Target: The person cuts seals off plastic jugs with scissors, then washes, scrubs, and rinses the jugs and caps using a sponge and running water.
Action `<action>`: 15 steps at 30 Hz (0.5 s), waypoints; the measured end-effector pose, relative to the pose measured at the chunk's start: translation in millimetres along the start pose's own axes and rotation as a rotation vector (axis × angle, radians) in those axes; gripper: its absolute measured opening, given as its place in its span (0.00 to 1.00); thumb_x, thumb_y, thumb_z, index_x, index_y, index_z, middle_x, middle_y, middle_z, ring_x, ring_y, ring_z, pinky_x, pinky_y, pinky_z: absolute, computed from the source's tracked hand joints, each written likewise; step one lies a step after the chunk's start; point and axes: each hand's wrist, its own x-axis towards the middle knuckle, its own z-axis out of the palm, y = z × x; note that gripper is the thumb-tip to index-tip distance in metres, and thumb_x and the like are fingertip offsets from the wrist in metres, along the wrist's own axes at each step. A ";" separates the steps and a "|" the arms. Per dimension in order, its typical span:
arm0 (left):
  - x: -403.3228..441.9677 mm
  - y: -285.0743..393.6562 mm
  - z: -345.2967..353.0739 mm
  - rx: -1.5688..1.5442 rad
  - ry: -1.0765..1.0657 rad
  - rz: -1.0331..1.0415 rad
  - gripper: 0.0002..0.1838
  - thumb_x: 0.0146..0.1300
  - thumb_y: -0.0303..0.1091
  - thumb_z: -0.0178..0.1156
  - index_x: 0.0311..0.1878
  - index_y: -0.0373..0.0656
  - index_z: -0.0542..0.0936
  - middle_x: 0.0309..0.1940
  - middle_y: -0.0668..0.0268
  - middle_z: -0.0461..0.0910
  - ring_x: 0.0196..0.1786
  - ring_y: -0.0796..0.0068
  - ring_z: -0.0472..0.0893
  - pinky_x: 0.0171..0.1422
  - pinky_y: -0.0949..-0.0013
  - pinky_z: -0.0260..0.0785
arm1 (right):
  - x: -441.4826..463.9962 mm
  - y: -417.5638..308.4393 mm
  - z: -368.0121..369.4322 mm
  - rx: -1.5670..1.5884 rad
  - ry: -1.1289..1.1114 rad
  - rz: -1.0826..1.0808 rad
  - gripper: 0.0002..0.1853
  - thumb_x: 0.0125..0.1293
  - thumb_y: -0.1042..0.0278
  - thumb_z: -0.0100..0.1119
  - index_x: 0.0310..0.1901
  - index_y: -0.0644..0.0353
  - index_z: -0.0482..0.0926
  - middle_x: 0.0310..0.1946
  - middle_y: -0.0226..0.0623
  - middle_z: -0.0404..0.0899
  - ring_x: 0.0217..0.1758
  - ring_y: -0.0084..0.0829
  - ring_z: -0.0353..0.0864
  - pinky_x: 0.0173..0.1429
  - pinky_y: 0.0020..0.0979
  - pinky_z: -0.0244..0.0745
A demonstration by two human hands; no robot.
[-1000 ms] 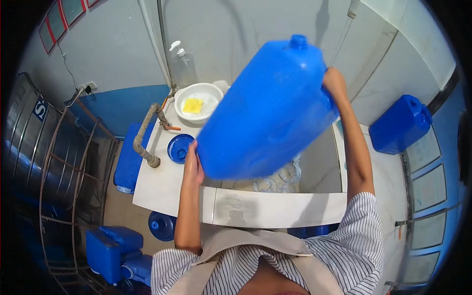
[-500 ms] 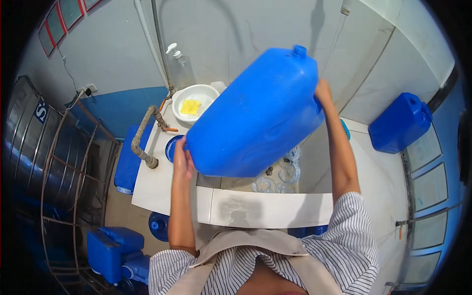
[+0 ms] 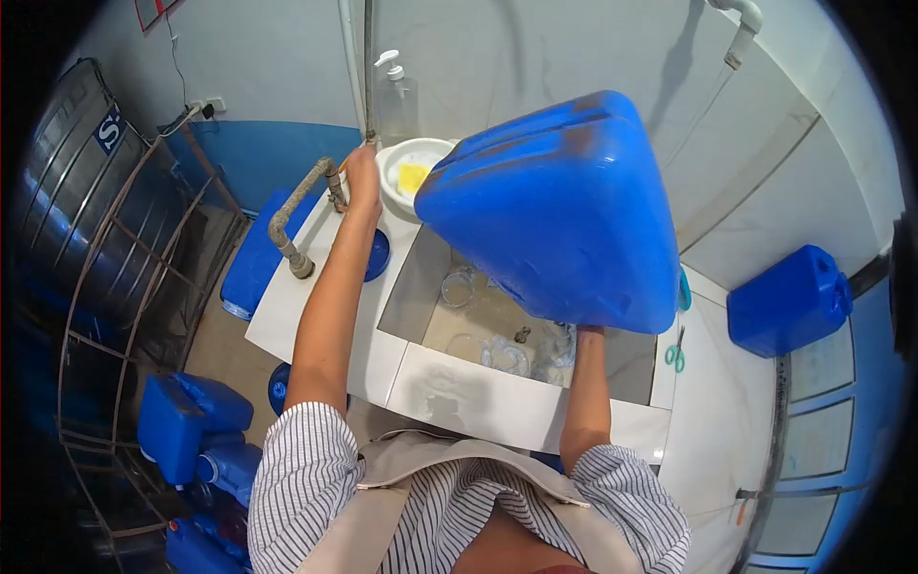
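A large blue jerrycan hangs tilted above the sink. Beneath its lower right end, my right hand holds it up, with most of the fingers hidden behind the can. At the pipe on the left counter, my left hand is closed around a valve handle, of which a bit of orange shows. Next to that hand is a white basin with a yellow sponge in it. A round blue lid lies below the left forearm.
Behind the basin stands a clear pump bottle. Another blue jerrycan is on the right ledge, near green-handled scissors. More blue containers crowd the floor at lower left, beside a metal rack and a steel tank.
My left hand has let go of the jerrycan's lower end and moved up to the valve. The jerrycan has turned over in my right hand, its spout no longer showing. The view has shifted.
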 end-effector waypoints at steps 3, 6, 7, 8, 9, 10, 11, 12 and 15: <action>24.6 -91.7 -31.9 0.367 0.280 -0.318 0.16 0.56 0.34 0.49 0.44 0.36 0.77 0.46 0.51 0.77 0.53 0.59 0.74 0.58 0.62 0.64 | -0.6 11.4 0.0 -0.119 0.019 -0.018 0.29 0.70 0.51 0.40 0.65 0.62 0.57 0.60 0.48 0.64 0.57 0.45 0.69 0.60 0.48 0.68; 13.0 -113.4 -25.8 0.191 0.341 -0.388 0.09 0.53 0.30 0.50 0.37 0.40 0.74 0.32 0.63 0.71 0.34 0.73 0.68 0.39 0.66 0.61 | -3.7 22.0 1.2 -0.214 0.031 -0.029 0.28 0.70 0.51 0.40 0.65 0.62 0.57 0.60 0.48 0.64 0.57 0.45 0.69 0.60 0.48 0.68; 12.1 -118.1 -24.5 0.131 0.363 -0.408 0.07 0.52 0.29 0.51 0.35 0.41 0.73 0.28 0.66 0.68 0.28 0.78 0.65 0.32 0.67 0.61 | -5.6 24.7 1.2 -0.238 0.034 -0.035 0.28 0.70 0.51 0.40 0.65 0.62 0.57 0.60 0.48 0.64 0.58 0.45 0.69 0.60 0.48 0.68; 18.5 -133.7 -24.4 0.076 0.387 -0.359 0.11 0.53 0.30 0.51 0.40 0.41 0.72 0.31 0.65 0.69 0.30 0.75 0.66 0.33 0.66 0.61 | -7.1 26.3 0.3 -0.264 0.037 -0.043 0.28 0.70 0.51 0.40 0.65 0.62 0.57 0.60 0.48 0.64 0.58 0.45 0.69 0.60 0.47 0.68; 29.9 -155.9 -24.1 0.019 0.410 -0.308 0.14 0.54 0.30 0.51 0.46 0.40 0.70 0.35 0.64 0.71 0.31 0.73 0.66 0.33 0.64 0.62 | -9.1 27.9 -0.1 -0.289 0.041 -0.049 0.28 0.70 0.51 0.40 0.65 0.62 0.58 0.60 0.48 0.64 0.58 0.45 0.69 0.60 0.47 0.68; 29.4 -157.4 -22.0 -0.035 0.378 -0.304 0.16 0.56 0.32 0.52 0.48 0.40 0.69 0.37 0.64 0.71 0.32 0.72 0.67 0.34 0.64 0.63 | -10.6 29.8 -0.6 -0.308 0.045 -0.056 0.28 0.70 0.51 0.40 0.65 0.62 0.58 0.60 0.48 0.64 0.58 0.45 0.69 0.60 0.47 0.68; 18.2 -147.1 -16.2 -0.111 0.268 -0.348 0.18 0.57 0.34 0.52 0.51 0.40 0.68 0.38 0.63 0.71 0.34 0.71 0.68 0.36 0.63 0.65 | -12.7 30.7 -2.2 -0.329 0.050 -0.063 0.28 0.70 0.51 0.40 0.65 0.61 0.58 0.60 0.48 0.64 0.58 0.45 0.69 0.60 0.47 0.68; 1.4 -135.1 -5.9 -0.170 0.144 -0.419 0.20 0.59 0.36 0.52 0.54 0.40 0.67 0.40 0.62 0.72 0.35 0.69 0.68 0.37 0.62 0.66 | -15.3 32.8 -4.5 -0.347 0.057 -0.068 0.28 0.70 0.52 0.40 0.65 0.61 0.58 0.60 0.48 0.64 0.58 0.45 0.69 0.61 0.47 0.68; -46.9 -71.3 39.4 -0.170 0.078 -0.816 0.21 0.62 0.36 0.50 0.57 0.40 0.69 0.49 0.58 0.72 0.49 0.58 0.73 0.52 0.54 0.71 | -21.0 35.7 -9.5 -0.389 0.072 -0.084 0.28 0.70 0.52 0.40 0.65 0.61 0.58 0.61 0.47 0.64 0.58 0.44 0.69 0.61 0.46 0.67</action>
